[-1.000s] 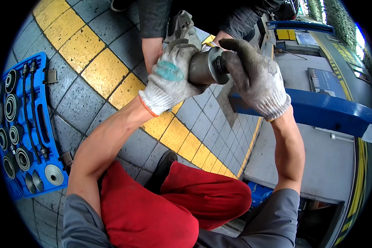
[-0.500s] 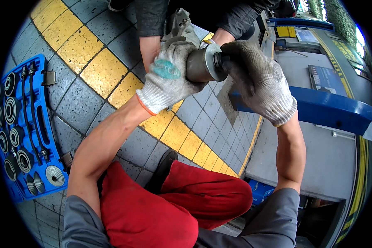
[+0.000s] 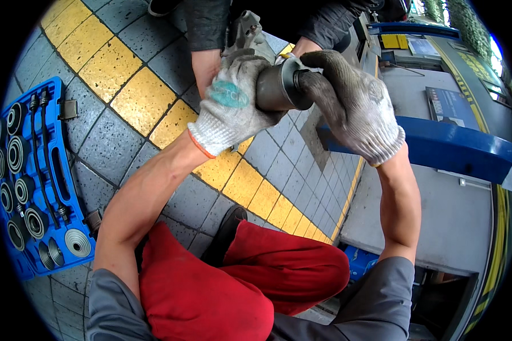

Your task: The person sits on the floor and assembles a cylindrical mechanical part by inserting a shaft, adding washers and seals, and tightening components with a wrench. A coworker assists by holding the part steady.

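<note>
My left hand point(image 3: 239, 91), in a pale knit glove with a teal patch, is wrapped round a grey metal cylinder point(image 3: 273, 90). That cylinder lies on its side, one round end facing right, against a cast metal part point(image 3: 251, 37) beyond it. At the round end my gloved right hand point(image 3: 344, 96) has its fingers curled on a dark threaded rod end point(image 3: 297, 80); the fingertips are partly hidden. Another person's bare hand point(image 3: 206, 65) is beside the casting, and that person's other hand point(image 3: 307, 48) is behind the cylinder.
An open blue tool case point(image 3: 68, 170) with round metal cups and two long threaded rods lies on the tiled floor at left. A yellow tile stripe point(image 3: 170, 122) runs diagonally. A blue beam point(image 3: 449, 148) and a grey platform stand to the right, near my right forearm.
My right hand has shifted slightly, its fingers turning round the rod end, and the forefinger has lifted and opened out from it. My left hand and the cylinder stay in place.
</note>
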